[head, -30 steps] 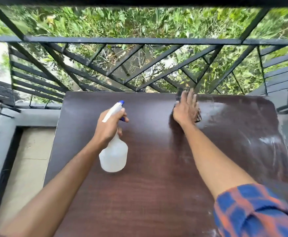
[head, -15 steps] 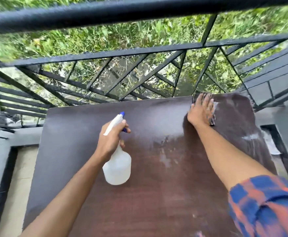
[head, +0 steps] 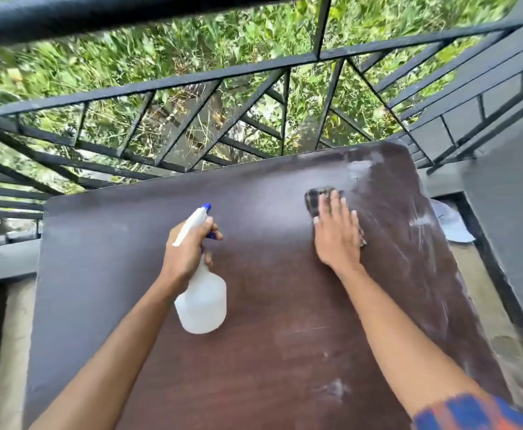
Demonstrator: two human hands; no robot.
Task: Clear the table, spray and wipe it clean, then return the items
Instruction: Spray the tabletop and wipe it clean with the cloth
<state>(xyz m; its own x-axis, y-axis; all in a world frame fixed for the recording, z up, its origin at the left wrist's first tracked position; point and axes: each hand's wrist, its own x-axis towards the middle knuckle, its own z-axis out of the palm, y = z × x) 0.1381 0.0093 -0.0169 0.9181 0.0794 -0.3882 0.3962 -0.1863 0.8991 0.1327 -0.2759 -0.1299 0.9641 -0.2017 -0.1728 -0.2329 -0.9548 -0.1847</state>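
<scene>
While over one table, left grip round one spray bottle, right grip flat on one cloth.

You're on an outdoor balcony: a black metal railing crosses the top of the frame, leafy greenery shows beyond it, and grey painted ledges flank your brown table.

Right hand, flat on cloth: drawn back from the far edge of the surface, now nearer the person. Pale wet streaks: newly spread right of the hand.
</scene>
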